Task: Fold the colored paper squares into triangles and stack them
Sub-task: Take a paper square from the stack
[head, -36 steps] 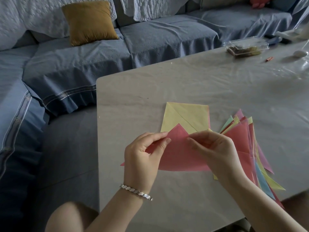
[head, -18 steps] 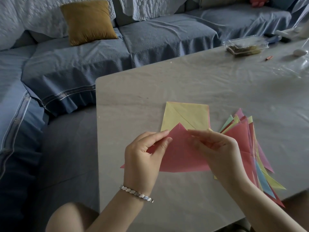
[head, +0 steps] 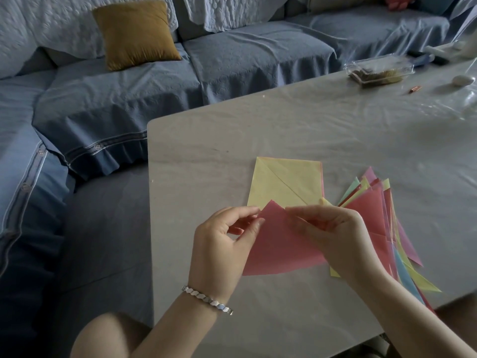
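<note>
Pink folded paper triangle held over grey table, near its apex: left hand thumb and forefinger pinching left edge, right hand fingertips pinching right edge. Risk of skewed crease from corner slip before flattening; risk of scattering fanned stack of coloured paper triangles close by right hand.

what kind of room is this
Probably a home living room: a blue covered sofa wraps round two sides of a pale table, and a mustard cushion sits on it. The left hand and right hand pinch a pink paper over the table.
</note>
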Available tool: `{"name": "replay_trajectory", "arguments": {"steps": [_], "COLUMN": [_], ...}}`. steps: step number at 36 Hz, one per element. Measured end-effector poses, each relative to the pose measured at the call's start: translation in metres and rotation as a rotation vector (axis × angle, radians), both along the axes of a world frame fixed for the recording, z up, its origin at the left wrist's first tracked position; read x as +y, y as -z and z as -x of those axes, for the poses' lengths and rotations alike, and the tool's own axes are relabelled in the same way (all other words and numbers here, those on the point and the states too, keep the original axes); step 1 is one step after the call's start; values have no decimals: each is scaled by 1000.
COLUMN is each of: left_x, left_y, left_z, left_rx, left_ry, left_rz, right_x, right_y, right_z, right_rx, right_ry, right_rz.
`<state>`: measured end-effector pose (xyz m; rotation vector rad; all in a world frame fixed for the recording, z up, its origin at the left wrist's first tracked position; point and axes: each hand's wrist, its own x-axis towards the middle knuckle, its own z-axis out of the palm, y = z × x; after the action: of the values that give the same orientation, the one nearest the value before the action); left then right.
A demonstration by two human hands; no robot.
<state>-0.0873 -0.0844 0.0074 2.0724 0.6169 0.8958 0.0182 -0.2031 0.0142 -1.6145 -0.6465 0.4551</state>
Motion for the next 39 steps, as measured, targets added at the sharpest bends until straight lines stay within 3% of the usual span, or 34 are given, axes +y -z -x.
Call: {"name": "replay_trajectory", "arguments": {"steps": [17, 26, 30, 34, 37, 39], "left_x": [-2, 1, 8, 13, 16, 21], "left_y": [3, -1, -3, 1, 13, 28], "left_z": [2, 1, 0, -1, -2, -4], "left_rx": [35, 151, 323, 481, 446, 351], "left_ry": [63, 89, 217, 305, 180, 28], "left_rz": [-63, 209, 216, 198, 274, 480], "right_x": [-3, -3, 1, 12, 21, 24], "right_y": [-2, 3, -2, -1, 14, 27], "right_z": [-1, -10, -18, -29, -33, -29], "right_rx": [-76, -149, -293, -584, -942, -992], "right_ry": [-36, -159, -326, -503, -404, -395], "right_rz": [90, 231, 355, 531, 478, 511]}}
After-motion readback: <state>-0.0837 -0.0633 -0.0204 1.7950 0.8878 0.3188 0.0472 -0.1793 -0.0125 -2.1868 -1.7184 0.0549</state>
